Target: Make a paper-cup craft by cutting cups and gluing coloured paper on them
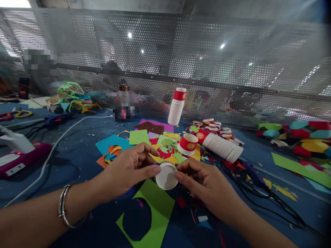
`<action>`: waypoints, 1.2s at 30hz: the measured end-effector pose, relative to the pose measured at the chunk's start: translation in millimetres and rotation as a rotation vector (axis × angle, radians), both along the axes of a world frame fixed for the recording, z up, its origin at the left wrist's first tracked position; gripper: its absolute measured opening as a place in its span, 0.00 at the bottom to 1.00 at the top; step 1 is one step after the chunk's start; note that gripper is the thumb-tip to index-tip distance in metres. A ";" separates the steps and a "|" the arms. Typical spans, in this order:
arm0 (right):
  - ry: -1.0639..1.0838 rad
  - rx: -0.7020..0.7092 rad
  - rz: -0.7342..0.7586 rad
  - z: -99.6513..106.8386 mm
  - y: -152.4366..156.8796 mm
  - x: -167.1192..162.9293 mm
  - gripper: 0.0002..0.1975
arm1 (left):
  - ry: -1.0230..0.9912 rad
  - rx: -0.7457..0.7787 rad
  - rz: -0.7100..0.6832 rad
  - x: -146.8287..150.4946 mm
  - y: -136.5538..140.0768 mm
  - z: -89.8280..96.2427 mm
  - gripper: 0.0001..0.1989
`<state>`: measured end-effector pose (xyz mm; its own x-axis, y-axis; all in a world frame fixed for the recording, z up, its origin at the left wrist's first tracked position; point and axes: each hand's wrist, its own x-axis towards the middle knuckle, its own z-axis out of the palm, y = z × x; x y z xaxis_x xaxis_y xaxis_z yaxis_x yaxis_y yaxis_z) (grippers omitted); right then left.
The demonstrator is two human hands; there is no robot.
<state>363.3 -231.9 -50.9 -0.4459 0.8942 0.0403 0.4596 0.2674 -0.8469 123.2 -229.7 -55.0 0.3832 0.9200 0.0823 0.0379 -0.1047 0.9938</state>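
Low in the middle I hold a shallow white paper disc (pixel 167 177) with a raised rim, which looks like the bottom of a paper cup. My left hand (pixel 137 166) pinches its left edge between thumb and fingers. On the opposite edge, the thumb and fingers of my right hand (pixel 203 177) are closed too. Just beyond stands a short red and white paper cup (pixel 188 144), wide rim down, on coloured paper scraps (pixel 165 148). Beneath my hands lies green paper (pixel 161 206) with a large round cutout.
One stack of paper cups (pixel 176 112) stands at the back; another stack (pixel 222 147) lies on its side. A blue glue gun (pixel 254 175) with black cable is at right. Leftward are a purple power strip (pixel 24 163), a white cable (pixel 60 139) and scissors (pixel 23 114).
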 end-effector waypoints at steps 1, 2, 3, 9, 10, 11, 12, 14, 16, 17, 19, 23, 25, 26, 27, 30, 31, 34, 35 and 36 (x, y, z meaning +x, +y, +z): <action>0.001 0.009 0.000 -0.4 0.4 0.2 0.17 | -0.008 -0.012 0.004 -0.4 1.7 -0.7 0.14; -0.001 0.014 0.001 -0.8 0.9 0.4 0.17 | -0.012 -0.021 0.006 -0.9 3.2 -1.4 0.12; -0.004 0.020 0.000 -1.2 1.4 0.6 0.17 | -0.013 -0.027 0.005 -1.4 4.4 -1.9 0.10; -0.033 0.004 -0.012 -2.3 2.5 1.7 0.18 | 0.015 -0.048 -0.018 -3.7 7.5 -2.8 0.10; -0.028 -0.008 -0.011 -2.2 2.6 1.7 0.18 | 0.021 -0.050 -0.019 -3.8 7.6 -2.7 0.10; -0.020 -0.021 -0.011 -2.1 2.7 1.6 0.19 | 0.025 -0.049 -0.020 -3.8 7.6 -2.6 0.10; -0.013 -0.036 -0.010 -1.9 2.9 1.4 0.19 | 0.026 -0.047 -0.023 -3.7 7.6 -2.7 0.10; -0.008 -0.061 -0.012 -1.4 3.8 0.8 0.18 | 0.012 -0.049 -0.029 -3.1 7.6 -3.1 0.10; -0.020 -0.071 -0.015 -1.1 4.9 0.1 0.18 | -0.016 -0.072 -0.041 -2.6 7.5 -4.0 0.12; -0.028 -0.072 -0.015 -1.0 5.2 -0.3 0.17 | -0.024 -0.086 -0.046 -2.4 7.4 -4.7 0.14; -0.040 -0.074 -0.010 -0.8 5.4 -0.9 0.16 | -0.013 -0.098 -0.052 -2.6 7.5 -6.2 0.21; -0.083 -0.100 0.022 -0.4 3.9 -0.5 0.17 | 0.037 -0.080 -0.044 -5.0 9.2 -9.2 0.27; -0.109 -0.095 0.027 0.3 3.8 1.1 0.18 | 0.061 -0.086 -0.056 -6.6 10.0 -9.9 0.25; -0.117 -0.071 0.015 0.8 4.2 2.4 0.18 | 0.089 -0.088 -0.076 -7.3 10.0 -10.0 0.24; -0.122 -0.035 -0.007 1.4 5.0 3.9 0.19 | 0.134 -0.085 -0.106 -7.9 9.5 -9.9 0.23; -0.119 0.096 -0.117 3.6 9.6 10.0 0.19 | 0.361 -0.041 -0.179 -8.2 4.7 -8.3 0.21; -0.114 0.127 -0.157 4.3 11.4 12.5 0.19 | 0.440 -0.010 -0.178 -8.0 2.4 -7.2 0.21; -0.127 0.203 -0.253 7.0 17.1 21.5 0.18 | 0.612 0.135 -0.108 -7.7 -4.2 -3.2 0.20; -0.147 0.236 -0.281 8.1 18.9 25.0 0.17 | 0.647 0.192 -0.081 -8.1 -5.6 -1.8 0.21; -0.175 0.273 -0.308 9.3 20.8 28.7 0.16 | 0.676 0.240 -0.065 -8.6 -6.6 -0.5 0.22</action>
<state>391.9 -211.2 -41.6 -0.1819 0.9534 0.2405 0.6830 0.2985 -0.6666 114.6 -236.3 -55.5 0.4751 0.8799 0.0044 0.6230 -0.3399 0.7045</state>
